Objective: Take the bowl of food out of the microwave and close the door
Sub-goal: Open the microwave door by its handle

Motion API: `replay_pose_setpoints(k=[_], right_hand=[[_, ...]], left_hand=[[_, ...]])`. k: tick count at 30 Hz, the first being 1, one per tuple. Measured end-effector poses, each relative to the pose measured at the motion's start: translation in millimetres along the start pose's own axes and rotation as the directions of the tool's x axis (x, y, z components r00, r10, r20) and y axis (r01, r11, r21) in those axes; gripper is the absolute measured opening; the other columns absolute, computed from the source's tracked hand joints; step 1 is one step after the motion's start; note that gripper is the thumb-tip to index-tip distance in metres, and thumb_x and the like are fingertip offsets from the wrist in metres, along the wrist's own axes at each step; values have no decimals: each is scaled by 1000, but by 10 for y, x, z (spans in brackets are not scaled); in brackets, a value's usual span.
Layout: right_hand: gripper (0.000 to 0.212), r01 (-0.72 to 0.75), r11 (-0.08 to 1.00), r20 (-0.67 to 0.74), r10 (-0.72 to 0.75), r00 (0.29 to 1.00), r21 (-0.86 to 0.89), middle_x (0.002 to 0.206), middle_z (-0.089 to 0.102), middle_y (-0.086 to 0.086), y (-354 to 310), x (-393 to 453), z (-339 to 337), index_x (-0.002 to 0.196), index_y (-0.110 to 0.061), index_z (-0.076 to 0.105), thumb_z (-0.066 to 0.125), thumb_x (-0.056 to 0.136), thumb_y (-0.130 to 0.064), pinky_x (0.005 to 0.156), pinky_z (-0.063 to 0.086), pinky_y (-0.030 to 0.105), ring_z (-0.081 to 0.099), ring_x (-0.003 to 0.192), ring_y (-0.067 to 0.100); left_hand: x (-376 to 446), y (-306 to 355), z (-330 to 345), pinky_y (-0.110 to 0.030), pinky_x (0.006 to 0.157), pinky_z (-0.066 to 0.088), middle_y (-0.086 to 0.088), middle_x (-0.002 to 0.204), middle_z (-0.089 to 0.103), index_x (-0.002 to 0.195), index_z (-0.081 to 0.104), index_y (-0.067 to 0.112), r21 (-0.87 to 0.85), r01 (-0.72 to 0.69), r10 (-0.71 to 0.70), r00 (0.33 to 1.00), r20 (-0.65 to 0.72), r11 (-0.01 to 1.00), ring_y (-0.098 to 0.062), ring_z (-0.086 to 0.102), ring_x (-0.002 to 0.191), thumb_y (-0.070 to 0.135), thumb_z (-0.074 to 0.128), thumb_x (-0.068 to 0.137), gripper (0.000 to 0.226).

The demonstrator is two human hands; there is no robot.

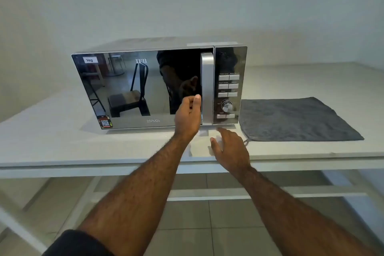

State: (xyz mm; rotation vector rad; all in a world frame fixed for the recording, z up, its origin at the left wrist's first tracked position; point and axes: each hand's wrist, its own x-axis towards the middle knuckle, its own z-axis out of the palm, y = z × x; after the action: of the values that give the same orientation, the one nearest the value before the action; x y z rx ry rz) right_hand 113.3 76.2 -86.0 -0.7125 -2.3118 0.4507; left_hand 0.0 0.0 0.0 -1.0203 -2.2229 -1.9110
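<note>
Both arms reaching fwd, forearms bare. Left hand (188,115) is raised w/ fingers curling, thumb up, not gripping anything. Right hand (229,146) is hovering lower, palm down, fingers spread and loose.

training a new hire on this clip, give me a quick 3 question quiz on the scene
1. True or false: the microwave door is open.
2. Which hand is at the door handle? A) left hand B) right hand C) both
3. What lies on the table to the right of the microwave?

Key
1. False: the door looks shut, and no bowl is in view.
2. A: the left hand's fingers reach the handle; the right hand hangs open, low over the table's front edge.
3. A grey cloth, spread flat.
</note>
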Motion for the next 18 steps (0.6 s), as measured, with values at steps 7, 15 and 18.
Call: replay_pose_setpoints(k=[7,15,18], right_hand=[[46,-57,998,-183,58,981,10,118,65,10,87,119,52,122,-10,59,53,92,-45,88,49,36,60,107,26],[50,-11,983,-428,90,899,184,121,54,14,47,537,-236,128,-5,48,55,94,-41,87,47,35,51,109,22],[54,109,978,-570,10,821,175,135,50,17,-147,995,-625,134,-3,44,50,96,-41,100,43,37,47,123,25]], left_hand=[[244,257,207,-17,56,40,11,71,51,81,51,27,-168,77,-84,996,-36,983,0,48,63,61,33,96,41],[440,381,312,-26,67,41,-2,75,73,89,65,25,-272,167,-141,984,111,948,-15,71,76,68,35,91,52],[489,386,322,-26,65,45,1,66,70,87,68,18,-285,171,-139,982,129,943,-11,69,63,69,35,90,61]])
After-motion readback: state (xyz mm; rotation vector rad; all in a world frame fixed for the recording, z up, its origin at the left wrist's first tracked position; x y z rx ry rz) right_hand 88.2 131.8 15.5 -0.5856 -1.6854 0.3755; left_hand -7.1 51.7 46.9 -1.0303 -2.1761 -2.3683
